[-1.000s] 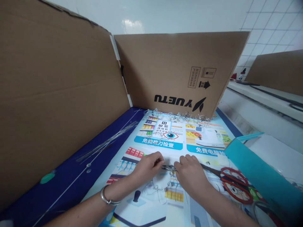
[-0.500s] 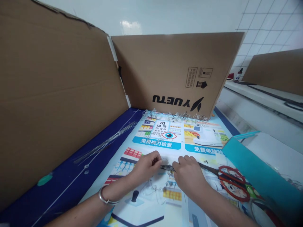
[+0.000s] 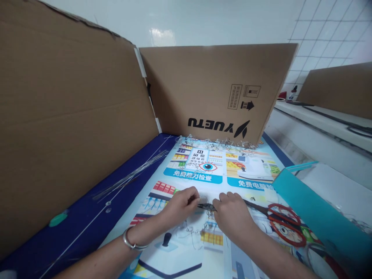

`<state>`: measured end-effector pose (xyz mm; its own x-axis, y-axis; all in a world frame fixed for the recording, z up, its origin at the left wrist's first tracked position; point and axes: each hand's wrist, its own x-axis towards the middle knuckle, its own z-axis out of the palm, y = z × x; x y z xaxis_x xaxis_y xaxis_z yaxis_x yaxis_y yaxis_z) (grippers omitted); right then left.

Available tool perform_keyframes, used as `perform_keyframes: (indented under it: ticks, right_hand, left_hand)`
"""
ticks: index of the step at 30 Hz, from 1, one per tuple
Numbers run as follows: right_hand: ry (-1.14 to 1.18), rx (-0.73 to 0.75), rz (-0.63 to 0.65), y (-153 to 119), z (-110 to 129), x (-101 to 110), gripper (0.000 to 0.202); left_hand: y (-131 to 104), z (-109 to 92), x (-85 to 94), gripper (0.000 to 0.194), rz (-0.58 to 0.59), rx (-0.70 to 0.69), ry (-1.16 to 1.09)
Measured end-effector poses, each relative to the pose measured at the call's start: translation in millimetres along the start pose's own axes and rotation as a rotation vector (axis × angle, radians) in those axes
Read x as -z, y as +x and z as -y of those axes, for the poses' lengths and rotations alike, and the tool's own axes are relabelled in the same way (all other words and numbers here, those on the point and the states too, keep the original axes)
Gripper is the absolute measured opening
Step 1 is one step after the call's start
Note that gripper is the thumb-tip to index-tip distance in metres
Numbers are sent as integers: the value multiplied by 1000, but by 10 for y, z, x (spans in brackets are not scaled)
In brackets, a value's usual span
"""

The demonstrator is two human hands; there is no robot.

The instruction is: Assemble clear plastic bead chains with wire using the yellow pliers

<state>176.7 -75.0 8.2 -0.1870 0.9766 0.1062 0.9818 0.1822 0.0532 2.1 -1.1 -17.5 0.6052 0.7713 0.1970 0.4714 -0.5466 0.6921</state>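
Left hand (image 3: 181, 203) and right hand (image 3: 232, 215) pinch small dark pliers (image 3: 207, 207) between them over thin wire (image 3: 188, 232). Finished pieces (image 3: 216, 142) line the far cardboard (image 3: 209, 89); straight wires (image 3: 130, 176) remain left.

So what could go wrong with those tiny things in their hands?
The small dark tool is pinched between the left hand and right hand, so a slip might poke a finger. The thin wire under the wrists could snag or tangle. The red-handled scissors lie close by the right arm and might get bumped.
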Motion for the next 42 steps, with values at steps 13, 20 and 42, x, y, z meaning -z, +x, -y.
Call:
perform_keyframes:
  ticks: [13, 20, 42]
  right_hand:
    - [13, -1, 11, 6, -33, -6, 11]
    - [-36, 1, -14, 4, -4, 0, 12]
    - [-48, 37, -71, 11, -10, -70, 12]
  left_hand:
    - [7, 59, -10, 9, 20, -78, -18]
    - [16, 80, 13, 10, 49, -151, -48]
    - [2, 78, 25, 10, 66, -119, 1]
